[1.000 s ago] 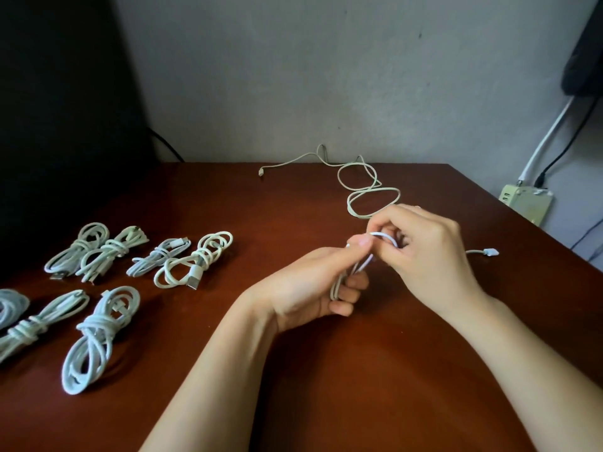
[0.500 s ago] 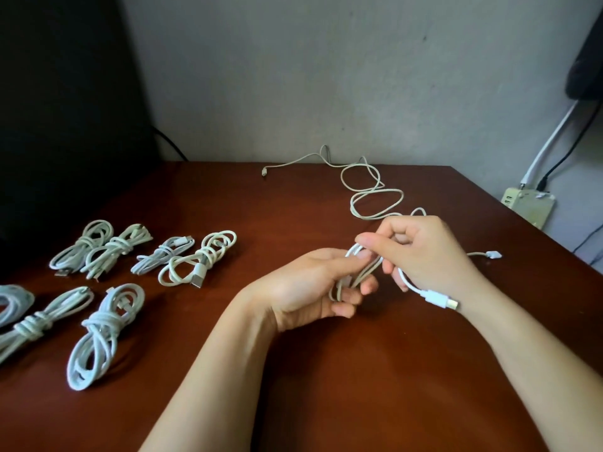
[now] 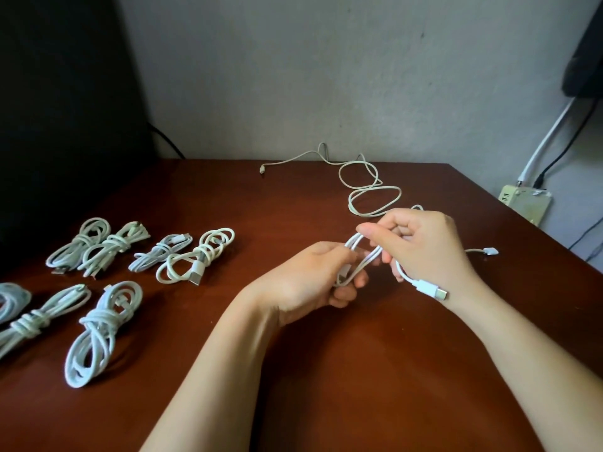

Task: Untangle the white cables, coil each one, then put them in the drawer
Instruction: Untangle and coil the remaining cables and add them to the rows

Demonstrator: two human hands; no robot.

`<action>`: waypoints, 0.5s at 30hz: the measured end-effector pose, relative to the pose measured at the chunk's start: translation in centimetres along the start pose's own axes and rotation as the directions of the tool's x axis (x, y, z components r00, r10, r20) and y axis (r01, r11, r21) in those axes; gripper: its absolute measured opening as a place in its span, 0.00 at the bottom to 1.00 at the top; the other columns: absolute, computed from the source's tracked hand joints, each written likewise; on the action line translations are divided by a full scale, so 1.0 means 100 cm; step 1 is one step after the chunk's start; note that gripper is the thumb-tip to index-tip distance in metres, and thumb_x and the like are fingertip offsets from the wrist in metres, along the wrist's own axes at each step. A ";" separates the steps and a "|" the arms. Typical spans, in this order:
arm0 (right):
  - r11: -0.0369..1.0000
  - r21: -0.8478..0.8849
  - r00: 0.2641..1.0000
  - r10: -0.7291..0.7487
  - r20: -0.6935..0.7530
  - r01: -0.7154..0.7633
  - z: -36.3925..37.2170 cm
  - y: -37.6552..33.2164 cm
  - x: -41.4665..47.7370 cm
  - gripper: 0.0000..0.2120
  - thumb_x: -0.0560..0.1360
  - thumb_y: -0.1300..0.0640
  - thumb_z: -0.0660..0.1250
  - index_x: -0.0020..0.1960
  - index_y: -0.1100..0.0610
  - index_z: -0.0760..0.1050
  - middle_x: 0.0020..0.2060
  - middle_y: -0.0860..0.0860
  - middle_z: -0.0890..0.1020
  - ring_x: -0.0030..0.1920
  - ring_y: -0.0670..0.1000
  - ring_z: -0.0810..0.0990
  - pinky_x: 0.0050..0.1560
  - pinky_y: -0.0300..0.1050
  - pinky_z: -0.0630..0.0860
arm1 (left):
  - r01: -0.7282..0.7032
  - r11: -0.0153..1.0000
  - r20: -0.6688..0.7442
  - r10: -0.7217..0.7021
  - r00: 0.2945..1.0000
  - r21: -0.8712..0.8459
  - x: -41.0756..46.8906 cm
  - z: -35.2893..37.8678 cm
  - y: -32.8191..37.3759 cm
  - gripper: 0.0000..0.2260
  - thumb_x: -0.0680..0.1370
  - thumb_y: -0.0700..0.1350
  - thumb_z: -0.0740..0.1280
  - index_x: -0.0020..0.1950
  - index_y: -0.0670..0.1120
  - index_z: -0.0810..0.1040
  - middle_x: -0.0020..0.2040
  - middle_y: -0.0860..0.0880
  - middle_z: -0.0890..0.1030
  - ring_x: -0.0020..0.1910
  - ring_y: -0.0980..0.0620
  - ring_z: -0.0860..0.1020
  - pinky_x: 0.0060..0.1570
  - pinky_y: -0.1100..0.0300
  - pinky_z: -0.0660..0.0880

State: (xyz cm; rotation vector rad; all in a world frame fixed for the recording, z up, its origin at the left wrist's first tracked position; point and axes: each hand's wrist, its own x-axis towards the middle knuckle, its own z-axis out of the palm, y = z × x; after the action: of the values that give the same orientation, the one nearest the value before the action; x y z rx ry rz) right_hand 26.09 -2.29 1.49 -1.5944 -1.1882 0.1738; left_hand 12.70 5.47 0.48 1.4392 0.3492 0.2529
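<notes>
My left hand (image 3: 313, 275) grips a folded bundle of white cable (image 3: 359, 256) above the middle of the brown table (image 3: 326, 370). My right hand (image 3: 421, 249) pinches the top of the same bundle, and the cable's free end with a USB plug (image 3: 430, 290) hangs out below that hand. A loose white cable (image 3: 368, 187) lies in open loops behind my hands, near the wall. Several coiled and tied white cables (image 3: 101, 327) lie in rows on the left of the table. No drawer is in view.
A small white plug (image 3: 490, 251) on a thin lead lies at the right, behind my right wrist. A power strip (image 3: 525, 203) with cords sits off the table's right edge. A dark panel stands at the far left.
My right hand has brought the cable's free end around the bundle and down, so the USB plug now hangs out below it. My left hand has kept its hold on the bundle.
</notes>
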 end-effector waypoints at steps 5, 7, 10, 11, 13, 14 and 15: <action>0.987 0.125 0.995 0.104 0.011 -0.104 0.000 0.000 0.004 0.14 0.73 0.56 0.70 0.31 0.59 0.76 0.18 0.48 0.72 0.15 0.47 0.67 0.19 0.33 0.63 | -0.068 0.992 -0.147 0.084 0.986 0.108 0.001 -0.001 0.001 0.18 0.84 0.49 0.51 0.48 0.40 0.75 0.30 0.50 0.70 0.25 0.56 0.60 0.26 0.66 0.58; 0.981 0.143 0.991 0.122 0.051 -0.128 0.001 0.001 0.003 0.13 0.74 0.56 0.70 0.32 0.59 0.77 0.18 0.48 0.72 0.15 0.47 0.68 0.19 0.33 0.64 | -0.071 0.919 -0.281 0.191 0.941 0.389 0.003 -0.002 -0.002 0.21 0.84 0.50 0.51 0.44 0.38 0.76 0.26 0.54 0.71 0.22 0.58 0.63 0.25 0.65 0.61; 0.983 0.133 0.989 0.112 0.091 -0.124 0.002 -0.001 0.001 0.13 0.74 0.56 0.69 0.32 0.58 0.77 0.19 0.49 0.73 0.16 0.47 0.69 0.20 0.33 0.64 | -0.071 0.768 -0.365 0.381 0.849 0.637 0.004 -0.004 -0.006 0.23 0.84 0.51 0.53 0.34 0.43 0.75 0.22 0.53 0.71 0.22 0.58 0.68 0.28 0.67 0.63; 0.984 0.132 0.990 0.105 0.090 -0.117 0.003 -0.002 0.000 0.13 0.74 0.56 0.69 0.32 0.58 0.77 0.20 0.50 0.74 0.16 0.47 0.69 0.20 0.33 0.64 | -0.091 0.767 -0.378 0.412 0.829 0.636 0.003 -0.005 -0.007 0.23 0.84 0.51 0.53 0.33 0.45 0.73 0.22 0.52 0.71 0.22 0.58 0.68 0.28 0.67 0.63; 0.989 0.116 0.995 0.082 0.053 -0.088 0.002 -0.002 0.000 0.12 0.73 0.56 0.70 0.32 0.57 0.77 0.20 0.50 0.74 0.17 0.47 0.69 0.20 0.33 0.64 | -0.122 0.805 -0.401 0.413 0.818 0.580 0.005 -0.003 -0.008 0.22 0.84 0.52 0.53 0.33 0.46 0.73 0.22 0.52 0.72 0.21 0.59 0.68 0.28 0.66 0.64; 0.994 0.089 0.998 0.059 0.029 -0.062 0.001 -0.002 -0.001 0.12 0.73 0.56 0.71 0.32 0.56 0.78 0.20 0.51 0.74 0.17 0.46 0.69 0.21 0.33 0.65 | -0.120 0.837 -0.409 0.380 0.830 0.534 0.007 -0.002 -0.008 0.22 0.84 0.51 0.53 0.34 0.47 0.74 0.23 0.52 0.73 0.21 0.60 0.67 0.28 0.65 0.64; 0.998 0.053 0.999 0.032 0.011 -0.032 0.001 -0.003 -0.002 0.11 0.72 0.56 0.71 0.32 0.55 0.79 0.20 0.52 0.75 0.17 0.46 0.69 0.21 0.33 0.66 | -0.110 0.874 -0.407 0.328 0.852 0.474 0.008 -0.001 -0.008 0.21 0.84 0.51 0.52 0.36 0.46 0.76 0.24 0.52 0.74 0.20 0.60 0.67 0.27 0.63 0.63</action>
State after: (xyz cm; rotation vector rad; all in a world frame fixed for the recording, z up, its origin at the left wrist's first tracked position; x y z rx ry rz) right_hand 25.82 -2.40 1.59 -1.5685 -1.1572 0.2324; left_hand 13.35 5.78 -0.38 1.8617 0.6734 0.7738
